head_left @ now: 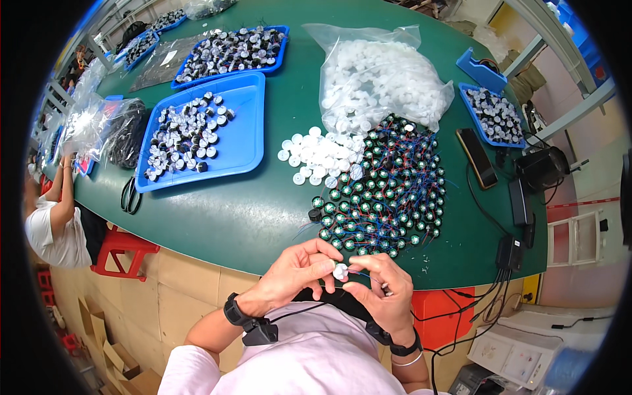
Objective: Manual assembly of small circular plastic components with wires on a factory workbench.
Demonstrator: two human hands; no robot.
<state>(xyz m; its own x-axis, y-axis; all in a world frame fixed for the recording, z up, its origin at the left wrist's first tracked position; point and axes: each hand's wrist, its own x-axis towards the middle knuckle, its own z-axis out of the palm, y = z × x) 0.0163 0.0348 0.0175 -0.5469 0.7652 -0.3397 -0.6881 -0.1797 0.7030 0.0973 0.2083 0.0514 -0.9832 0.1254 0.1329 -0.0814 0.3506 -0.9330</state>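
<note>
Just past the table's near edge, my left hand (296, 271) pinches a small white plastic cap part (340, 271) between thumb and fingers. Thin red and blue wires (359, 272) run from this part into my right hand (388, 289), whose fingers are curled around them. A small pale bit also shows at the right hand's fingers, too small to name. Straight ahead lie rows of small round black parts (375, 204) with green circuit-board faces and loose wires. Beside them is a heap of white round plastic caps (319, 155).
Behind the caps lies a clear bag (382, 82) full of white caps. Blue trays of wired parts stand at left (247, 141), back (282, 56) and right (484, 136). A phone (477, 158) and cables (509, 253) lie right; a person (59, 220) sits far left.
</note>
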